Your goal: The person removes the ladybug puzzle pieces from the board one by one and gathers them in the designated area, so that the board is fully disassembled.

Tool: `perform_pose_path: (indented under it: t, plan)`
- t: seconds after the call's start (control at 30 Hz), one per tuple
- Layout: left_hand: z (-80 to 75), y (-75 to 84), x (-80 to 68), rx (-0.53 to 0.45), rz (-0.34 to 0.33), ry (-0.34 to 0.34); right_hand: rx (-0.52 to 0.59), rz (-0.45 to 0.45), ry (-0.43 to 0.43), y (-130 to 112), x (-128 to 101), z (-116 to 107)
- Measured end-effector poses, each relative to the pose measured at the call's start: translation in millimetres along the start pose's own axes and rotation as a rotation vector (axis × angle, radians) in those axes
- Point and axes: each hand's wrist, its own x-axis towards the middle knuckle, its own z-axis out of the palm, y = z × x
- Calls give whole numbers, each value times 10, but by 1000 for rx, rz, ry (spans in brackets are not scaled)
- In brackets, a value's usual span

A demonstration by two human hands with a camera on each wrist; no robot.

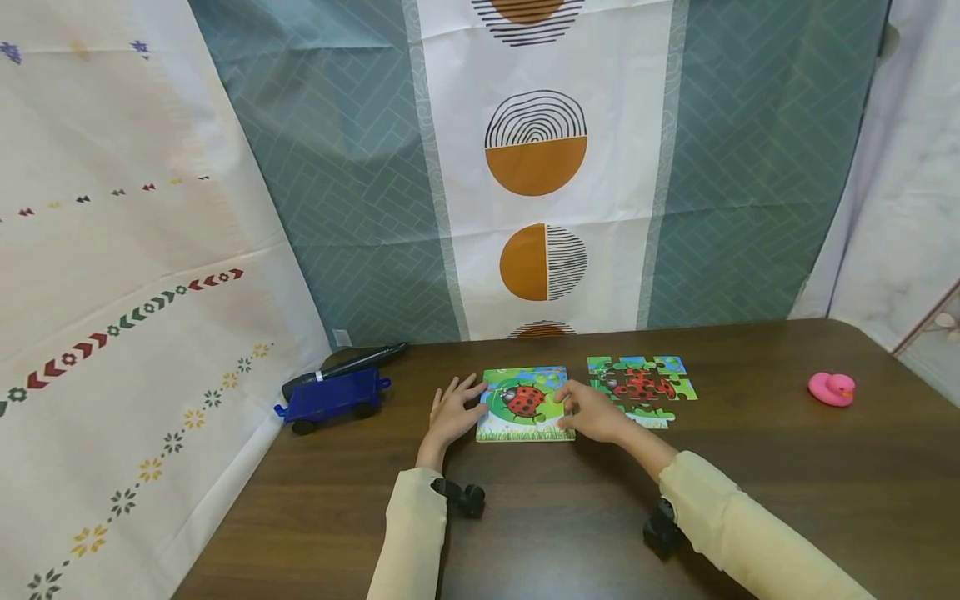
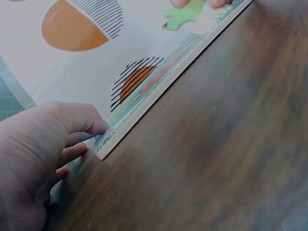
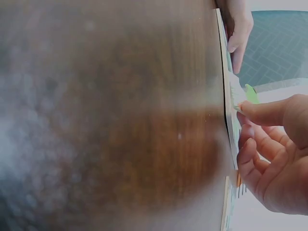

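Two hands, left hand (image 1: 450, 412) steadying puzzle board (image 1: 525, 403) edge (right hand (image 1: 592, 412) pinching piece (image 2: 190, 17))

Left hand (image 1: 452, 411) flat, fingers spread and extended forward; right hand (image 1: 592, 410) curled, thumb and fingertips pinched together; both forearms angled inward, sleeved.

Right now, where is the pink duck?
In the head view the pink duck sits alone on the brown table at far right, well beyond the loose puzzle pieces and away from both hands.
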Motion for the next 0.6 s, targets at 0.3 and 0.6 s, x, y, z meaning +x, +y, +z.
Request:
perform_pose_path:
  t: [0.3,0.6]
  plan:
    - [7,14,-4,-1,1,1,30,-2,47,57,1,-120]
    - [6,-17,8,-10,11,2,57,8,59,146,-75,-485]
